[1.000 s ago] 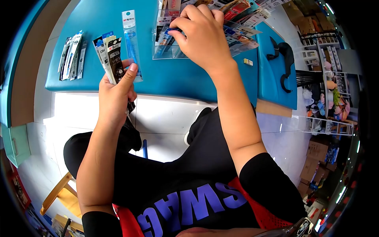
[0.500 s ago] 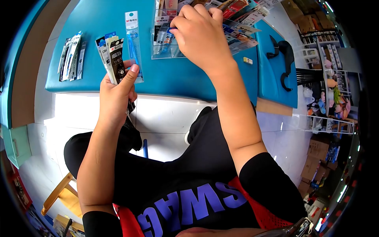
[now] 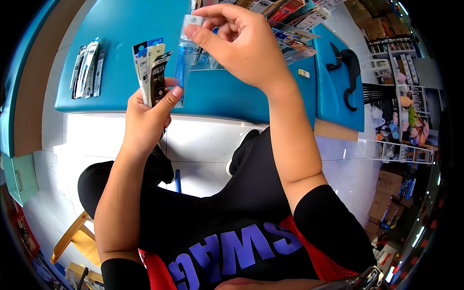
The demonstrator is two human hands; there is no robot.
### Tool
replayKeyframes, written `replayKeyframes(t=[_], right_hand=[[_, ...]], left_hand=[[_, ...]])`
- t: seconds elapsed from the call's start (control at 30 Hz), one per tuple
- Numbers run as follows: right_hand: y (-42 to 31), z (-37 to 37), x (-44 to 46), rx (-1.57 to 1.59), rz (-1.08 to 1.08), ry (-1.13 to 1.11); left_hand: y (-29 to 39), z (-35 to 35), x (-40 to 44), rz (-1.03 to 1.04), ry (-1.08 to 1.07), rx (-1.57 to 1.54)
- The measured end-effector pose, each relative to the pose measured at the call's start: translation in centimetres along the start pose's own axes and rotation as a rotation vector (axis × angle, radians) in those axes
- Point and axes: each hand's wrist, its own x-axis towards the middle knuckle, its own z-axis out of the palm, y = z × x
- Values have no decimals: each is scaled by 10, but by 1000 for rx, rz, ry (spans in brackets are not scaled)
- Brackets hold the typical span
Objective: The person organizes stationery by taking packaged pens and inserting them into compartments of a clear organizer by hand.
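Observation:
My left hand [image 3: 152, 111] is closed around a fanned bundle of slim pen-refill packets [image 3: 151, 65], some pale and one black in front. Between thumb and fingertips, my right hand [image 3: 244, 43] pinches the white top of a clear packet with a blue pen [image 3: 182, 65] inside. That packet hangs upright just right of the bundle. Its lower end reaches my left thumb; whether the thumb grips it too I cannot tell. Behind my right hand stands a clear plastic box [image 3: 207, 65] full of assorted packets, partly hidden by the hand.
A separate pile of slim packets [image 3: 87, 70] lies on the left of the blue padded table [image 3: 121, 24]. A small yellow-and-white item [image 3: 303, 73] sits right of the box. Farther right is a black strap [image 3: 352, 72]. Shelves with goods and cardboard boxes [image 3: 389, 183] line the right side.
My right hand has come out of the clear box, moving left, and now pinches the blue-pen packet's top. The packet has shifted right and my left hand has moved slightly right with the bundle.

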Motion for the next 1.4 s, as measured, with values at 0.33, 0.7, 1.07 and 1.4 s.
replayKeyframes(t=[0.33, 0.7, 1.07, 1.4], right_hand=[[-23, -40, 22, 450, 187, 161], [-27, -35, 23, -124, -25, 253], [-18, -34, 26, -328, -311, 280], [-17, -41, 24, -387, -381, 256]], left_hand=[[-1, 3, 1, 28, 8, 68], [4, 10, -2, -69, 2, -30], [3, 9, -2, -136, -20, -172], [3, 9, -3, -142, -28, -157]])
